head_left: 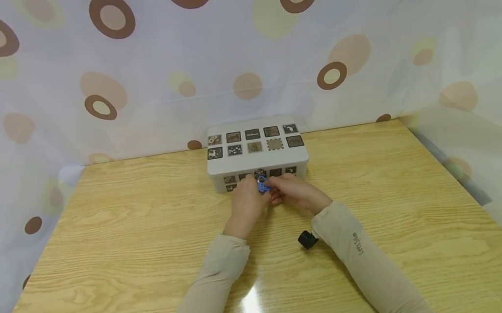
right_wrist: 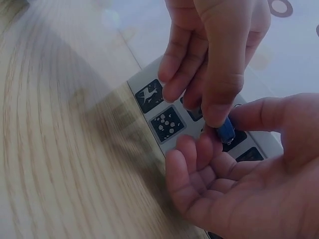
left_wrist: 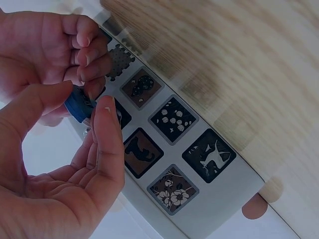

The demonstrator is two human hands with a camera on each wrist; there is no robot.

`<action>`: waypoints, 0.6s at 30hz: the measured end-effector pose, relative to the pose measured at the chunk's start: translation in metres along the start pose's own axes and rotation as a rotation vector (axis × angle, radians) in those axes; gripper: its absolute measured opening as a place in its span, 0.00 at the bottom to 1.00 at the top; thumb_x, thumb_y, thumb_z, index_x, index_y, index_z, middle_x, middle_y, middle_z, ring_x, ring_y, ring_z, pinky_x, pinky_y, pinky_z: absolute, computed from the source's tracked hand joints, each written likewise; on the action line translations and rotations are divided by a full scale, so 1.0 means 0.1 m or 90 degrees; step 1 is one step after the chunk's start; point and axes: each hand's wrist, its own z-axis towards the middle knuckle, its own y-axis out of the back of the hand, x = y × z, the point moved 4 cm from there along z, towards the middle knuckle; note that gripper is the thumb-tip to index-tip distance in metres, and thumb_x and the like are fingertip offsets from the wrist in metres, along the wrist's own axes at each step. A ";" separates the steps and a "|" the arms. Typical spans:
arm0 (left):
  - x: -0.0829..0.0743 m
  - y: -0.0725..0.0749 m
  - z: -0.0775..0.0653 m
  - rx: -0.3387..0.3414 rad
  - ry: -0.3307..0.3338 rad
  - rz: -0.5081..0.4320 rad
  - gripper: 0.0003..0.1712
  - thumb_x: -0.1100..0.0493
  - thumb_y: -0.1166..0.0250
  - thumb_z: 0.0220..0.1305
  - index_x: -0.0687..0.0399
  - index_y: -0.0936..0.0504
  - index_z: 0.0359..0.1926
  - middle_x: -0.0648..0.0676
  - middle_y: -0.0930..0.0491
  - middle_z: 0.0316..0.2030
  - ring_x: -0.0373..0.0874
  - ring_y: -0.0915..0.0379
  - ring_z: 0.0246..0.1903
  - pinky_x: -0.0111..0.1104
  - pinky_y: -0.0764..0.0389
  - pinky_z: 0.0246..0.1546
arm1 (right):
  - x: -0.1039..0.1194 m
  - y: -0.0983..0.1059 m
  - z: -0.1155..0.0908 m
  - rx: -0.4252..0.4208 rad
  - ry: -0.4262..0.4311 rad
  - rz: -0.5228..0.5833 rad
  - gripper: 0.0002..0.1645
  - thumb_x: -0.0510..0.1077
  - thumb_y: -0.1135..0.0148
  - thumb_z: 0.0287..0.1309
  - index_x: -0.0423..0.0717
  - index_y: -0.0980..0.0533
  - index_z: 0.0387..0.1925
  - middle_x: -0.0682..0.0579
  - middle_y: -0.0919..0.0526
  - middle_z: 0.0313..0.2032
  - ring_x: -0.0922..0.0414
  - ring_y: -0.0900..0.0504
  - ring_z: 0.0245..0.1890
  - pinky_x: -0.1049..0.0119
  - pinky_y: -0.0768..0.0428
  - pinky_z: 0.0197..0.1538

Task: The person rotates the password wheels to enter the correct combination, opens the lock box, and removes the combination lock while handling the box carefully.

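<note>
A small blue padlock (head_left: 262,184) is at the front clasp (head_left: 259,173) of a pale tin box (head_left: 251,164) printed with dark picture squares. My left hand (head_left: 247,203) pinches the padlock (left_wrist: 79,105) between thumb and fingers; in the left wrist view, its other fingers curl loosely below. From the other side, my right hand (head_left: 295,192) holds the same padlock (right_wrist: 226,131), its thumb against it and fingers bent underneath. Fingers hide much of the padlock, and whether its shackle passes through the clasp cannot be told.
The box stands near the back edge of a wood-grain table (head_left: 150,223), its lid down. Behind it hangs a white curtain (head_left: 211,105) with brown circles. A black wrist camera (head_left: 307,239) sticks out by the right sleeve (head_left: 350,237).
</note>
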 end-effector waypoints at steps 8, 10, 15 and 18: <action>0.01 -0.02 0.02 0.007 0.006 0.006 0.21 0.57 0.30 0.56 0.71 0.25 0.40 0.63 0.21 0.32 0.57 0.20 0.34 0.42 0.19 0.32 | 0.01 -0.02 0.00 0.002 0.003 -0.002 0.16 0.41 0.57 0.67 0.34 0.26 0.36 0.53 0.24 0.25 0.61 0.25 0.25 0.72 0.22 0.32; 0.01 -0.02 0.02 0.004 0.005 0.006 0.21 0.57 0.30 0.56 0.71 0.25 0.40 0.63 0.21 0.32 0.57 0.20 0.34 0.42 0.19 0.32 | 0.01 -0.02 0.00 0.001 0.005 -0.003 0.16 0.41 0.57 0.67 0.33 0.26 0.38 0.53 0.24 0.25 0.61 0.25 0.25 0.72 0.22 0.32; 0.01 -0.01 0.02 0.002 0.004 0.000 0.20 0.58 0.29 0.56 0.71 0.25 0.40 0.63 0.21 0.33 0.57 0.20 0.35 0.43 0.19 0.32 | -0.01 -0.02 0.02 -0.001 0.004 -0.012 0.18 0.41 0.59 0.67 0.30 0.27 0.43 0.52 0.25 0.26 0.61 0.25 0.25 0.72 0.22 0.32; 0.01 -0.02 0.02 0.004 0.005 0.000 0.21 0.58 0.30 0.56 0.70 0.25 0.40 0.63 0.21 0.33 0.57 0.20 0.35 0.42 0.19 0.32 | -0.01 -0.02 0.03 -0.004 0.003 -0.015 0.19 0.41 0.59 0.66 0.29 0.27 0.44 0.52 0.25 0.25 0.61 0.25 0.25 0.72 0.22 0.31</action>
